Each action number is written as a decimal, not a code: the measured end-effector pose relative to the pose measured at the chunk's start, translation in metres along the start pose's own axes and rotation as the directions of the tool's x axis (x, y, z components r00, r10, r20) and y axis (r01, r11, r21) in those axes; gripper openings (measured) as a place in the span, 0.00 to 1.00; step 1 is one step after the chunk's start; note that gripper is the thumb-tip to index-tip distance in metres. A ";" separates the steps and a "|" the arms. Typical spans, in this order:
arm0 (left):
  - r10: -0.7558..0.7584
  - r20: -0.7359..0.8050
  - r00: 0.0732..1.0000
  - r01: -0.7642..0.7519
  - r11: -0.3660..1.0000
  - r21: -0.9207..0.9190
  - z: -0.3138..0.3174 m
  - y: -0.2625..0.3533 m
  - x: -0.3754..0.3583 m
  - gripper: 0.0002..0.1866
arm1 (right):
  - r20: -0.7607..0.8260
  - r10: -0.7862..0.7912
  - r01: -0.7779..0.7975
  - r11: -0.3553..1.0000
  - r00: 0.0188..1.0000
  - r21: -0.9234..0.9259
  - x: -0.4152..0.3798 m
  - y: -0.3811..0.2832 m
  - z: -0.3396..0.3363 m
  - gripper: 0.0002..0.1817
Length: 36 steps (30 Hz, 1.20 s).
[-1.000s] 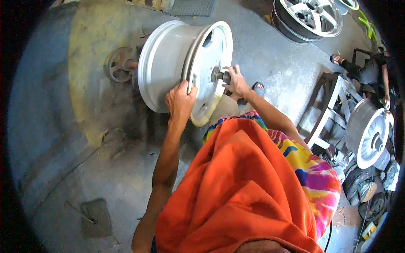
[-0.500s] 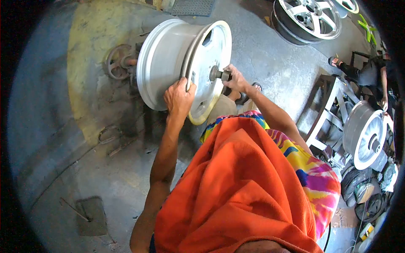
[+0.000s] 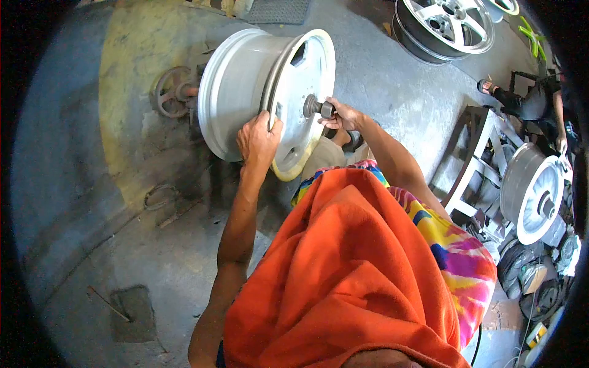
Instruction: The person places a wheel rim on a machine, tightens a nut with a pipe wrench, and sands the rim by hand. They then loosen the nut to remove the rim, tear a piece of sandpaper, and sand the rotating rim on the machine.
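A silver wheel rim [image 3: 245,86] is mounted on a threaded shaft [image 3: 311,106] that sticks out of its hub. My left hand [image 3: 259,140] is closed around the near edge of the rim, with a dark bar-like strip running along that edge above it. On the shaft's end sits a dark metal nut [image 3: 327,110]. My right hand [image 3: 343,115] has its fingers closed on this nut, at the right of the wheel's face.
A rusty handwheel [image 3: 173,92] stands left of the rim. Another spoked wheel [image 3: 451,24] lies at the top right. At the right, a co-worker's hand [image 3: 561,145] is by a mounted rim [image 3: 532,193], near a metal frame [image 3: 478,165]. A cable crosses the floor at left.
The fingers of my right hand have shifted around the nut, and more of the nut shows. My left hand keeps its hold on the rim. The view has moved slightly.
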<state>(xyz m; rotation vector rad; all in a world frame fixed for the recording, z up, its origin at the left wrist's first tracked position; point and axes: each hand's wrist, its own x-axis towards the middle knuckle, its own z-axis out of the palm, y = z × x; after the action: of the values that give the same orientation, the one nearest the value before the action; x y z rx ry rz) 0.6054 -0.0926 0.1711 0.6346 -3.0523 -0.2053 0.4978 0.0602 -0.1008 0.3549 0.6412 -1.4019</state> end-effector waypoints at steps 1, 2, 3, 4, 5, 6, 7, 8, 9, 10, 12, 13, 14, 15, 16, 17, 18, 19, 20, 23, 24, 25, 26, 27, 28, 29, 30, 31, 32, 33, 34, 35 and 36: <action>0.003 0.000 1.000 -0.003 1.000 0.002 -0.001 -0.001 0.002 0.12 | -0.058 -0.096 0.093 0.994 0.994 -0.054 -0.003 0.000 0.005 0.28; -0.002 -0.004 1.000 0.002 1.000 0.004 -0.002 0.000 0.002 0.12 | -0.109 -0.192 0.180 0.977 0.975 -0.113 -0.004 0.003 0.010 0.26; -0.009 0.007 1.000 0.009 1.000 -0.017 -0.003 0.000 0.002 0.12 | -0.104 -0.189 0.177 0.977 0.976 -0.117 -0.006 0.008 0.014 0.26; -0.014 0.022 1.000 0.015 0.999 -0.038 -0.005 0.001 0.001 0.12 | -0.098 -0.451 0.378 0.832 0.887 -0.405 -0.010 0.015 0.017 0.23; -0.016 0.021 1.000 0.017 0.999 -0.038 -0.004 0.000 0.001 0.12 | -0.011 -0.671 0.504 0.568 0.741 -0.651 -0.013 0.020 0.020 0.22; -0.008 0.010 1.000 0.008 0.999 -0.051 -0.003 0.000 0.001 0.12 | -0.008 -0.671 0.504 0.565 0.741 -0.653 -0.015 0.024 0.022 0.22; 0.001 0.000 1.000 -0.001 0.998 -0.065 -0.002 -0.001 0.001 0.12 | 0.105 -0.802 0.483 0.244 0.587 -0.841 -0.017 0.028 0.025 0.25; -0.002 -0.003 1.000 0.001 0.998 -0.067 -0.001 -0.002 0.001 0.12 | 0.270 -0.860 0.371 -0.104 0.432 -0.923 -0.022 0.031 0.030 0.29; -0.001 0.005 1.000 0.001 0.999 -0.043 0.000 -0.003 0.001 0.12 | 0.204 -0.830 0.390 0.017 0.518 -0.921 -0.027 0.032 0.034 0.31; -0.001 0.017 1.000 0.001 1.000 -0.019 0.000 -0.003 0.001 0.12 | 0.205 -0.829 0.390 0.016 0.519 -0.921 -0.030 0.031 0.038 0.31; -0.002 0.000 1.000 0.002 0.999 -0.033 -0.001 -0.002 0.000 0.12 | 0.133 -0.863 0.371 0.067 0.488 -0.926 -0.038 0.029 0.043 0.35; -0.001 -0.021 1.000 0.000 0.999 -0.049 0.000 -0.001 0.000 0.12 | 0.140 -0.915 0.258 -0.041 0.378 -0.965 -0.027 0.032 0.033 0.40; 0.005 -0.020 1.000 -0.006 0.998 -0.062 0.001 0.001 0.000 0.12 | 0.135 -0.917 0.244 -0.042 0.376 -0.969 -0.021 0.025 0.023 0.40; 0.010 -0.024 1.000 -0.012 0.998 -0.057 0.001 0.000 0.000 0.12 | -0.185 -0.643 0.373 0.628 0.743 -0.683 -0.017 0.014 0.014 0.40; 0.016 -0.030 0.999 -0.017 0.999 -0.050 0.000 0.000 0.001 0.13 | -0.157 -0.144 0.132 0.988 0.977 -0.083 -0.014 0.008 0.007 0.41; 0.023 -0.029 0.999 -0.024 0.999 -0.026 0.001 -0.001 0.001 0.13 | -0.080 -0.051 0.050 0.999 0.996 -0.017 -0.015 0.006 0.000 0.42; 0.031 -0.036 0.999 -0.032 0.999 -0.030 0.002 -0.002 0.002 0.13 | -0.082 -0.061 0.059 0.998 0.995 -0.020 -0.012 0.002 -0.003 0.42; 0.024 -0.014 1.000 -0.025 1.000 -0.019 0.002 -0.002 0.001 0.12 | -0.064 -0.062 0.060 0.997 0.996 -0.039 -0.009 0.000 -0.006 0.39; 0.016 0.008 1.000 -0.016 1.000 -0.006 0.000 -0.002 0.000 0.12 | -0.045 -0.061 0.059 0.997 0.997 -0.059 -0.005 0.000 -0.007 0.35; 0.023 -0.020 1.000 -0.024 0.998 -0.052 -0.003 0.001 0.000 0.12 | -0.041 -0.332 0.308 0.910 0.942 -0.279 -0.019 0.012 -0.007 0.26; 0.022 -0.025 0.999 -0.023 0.998 -0.054 -0.002 0.000 0.000 0.12 | -0.060 -0.567 0.484 0.749 0.822 -0.453 -0.029 0.015 -0.003 0.23; 0.038 -0.049 0.998 -0.041 0.997 -0.071 0.000 -0.003 -0.001 0.12 | -0.050 -0.551 0.425 0.696 0.833 -0.579 -0.040 0.011 -0.012 0.23; 0.055 -0.071 0.996 -0.062 0.994 -0.090 0.000 -0.002 0.000 0.13 | -0.054 -0.553 0.424 0.694 0.831 -0.582 -0.045 0.011 -0.018 0.23; 0.057 -0.068 0.996 -0.064 0.993 -0.098 -0.001 -0.001 0.000 0.13 | -0.082 -0.628 0.349 0.531 0.774 -0.772 -0.051 0.016 -0.023 0.25; 0.022 -0.026 0.999 -0.024 0.996 -0.080 -0.003 -0.001 -0.001 0.14 | -0.079 -0.700 0.232 0.338 0.710 -0.912 -0.054 0.020 -0.027 0.27; -0.015 0.012 1.000 0.016 0.998 -0.060 -0.008 0.002 0.000 0.15 | -0.030 -0.753 0.193 0.207 0.657 -0.959 -0.069 0.023 -0.021 0.30; -0.019 0.015 1.000 0.020 0.997 -0.068 -0.013 0.004 -0.002 0.15 | -0.034 -0.750 0.185 0.206 0.660 -0.961 -0.085 0.027 -0.012 0.30; -0.016 -0.024 1.000 0.015 0.999 -0.042 -0.018 0.007 -0.003 0.16 | 0.047 -0.749 0.208 0.123 0.661 -0.970 -0.102 0.027 0.001 0.31; -0.016 -0.066 0.998 0.015 1.000 -0.017 -0.022 0.010 -0.003 0.18 | 0.130 -0.738 0.230 0.035 0.662 -0.972 -0.118 0.024 0.014 0.32; -0.003 -0.124 0.992 -0.004 0.999 -0.051 -0.027 0.014 -0.006 0.21 | 0.133 -0.729 0.224 0.029 0.672 -0.974 -0.131 0.025 0.030 0.32; -0.027 -0.123 0.992 0.021 0.998 -0.055 -0.030 0.020 -0.010 0.21 | 0.166 -0.715 0.262 0.025 0.680 -0.965 -0.145 0.025 0.049 0.33; -0.022 -0.085 0.996 0.004 0.978 -0.208 -0.033 0.027 -0.014 0.20 | 0.206 -0.693 0.303 0.019 0.691 -0.953 -0.158 0.024 0.069 0.34; -0.016 -0.056 0.998 -0.005 0.935 -0.354 -0.036 0.033 -0.019 0.19 | 0.227 -0.666 0.312 0.008 0.710 -0.950 -0.169 0.023 0.089 0.34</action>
<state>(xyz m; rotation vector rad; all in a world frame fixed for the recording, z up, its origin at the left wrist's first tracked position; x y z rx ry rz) 0.6116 -0.0595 0.2118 0.6094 -2.8462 -0.7039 0.5316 0.1456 0.0685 -0.8611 1.9504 -1.2765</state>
